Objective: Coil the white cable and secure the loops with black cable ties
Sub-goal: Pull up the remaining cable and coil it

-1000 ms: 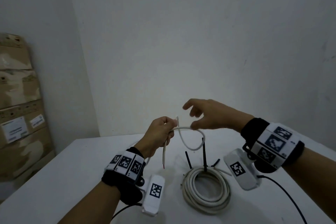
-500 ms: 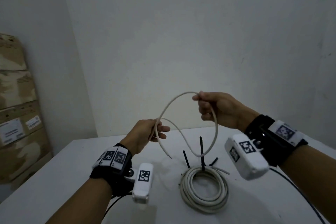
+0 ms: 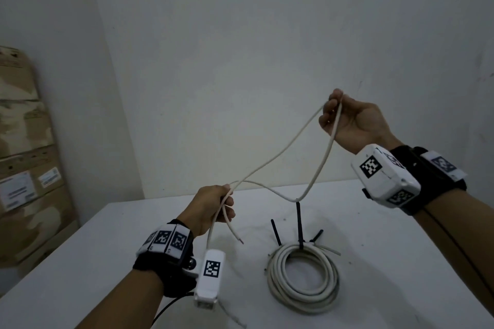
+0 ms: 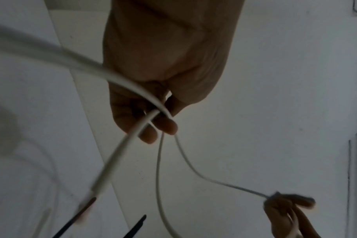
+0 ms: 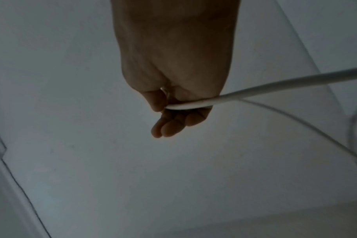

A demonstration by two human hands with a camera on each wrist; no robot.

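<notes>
A loose white cable [image 3: 278, 156] is stretched in the air between my hands as a long narrow loop. My left hand [image 3: 213, 204] grips two strands of it where they cross [image 4: 153, 112], low and left of centre; the bare cut end [image 3: 239, 240] hangs below. My right hand [image 3: 344, 120] is raised high at the right and pinches the loop's far bend [image 5: 185, 105]. On the table lies a coiled white cable [image 3: 303, 280] with black cable ties [image 3: 299, 224] sticking up from its far edge.
The white table [image 3: 80, 262] runs under both arms, its left edge close to stacked cardboard boxes [image 3: 24, 157] against the left wall. A plain white wall stands behind. A black lead trails from each wrist camera.
My right hand has risen and pulled away to the right, drawing the round loop out into a long taut one. The left hand stays low, still holding the strands.
</notes>
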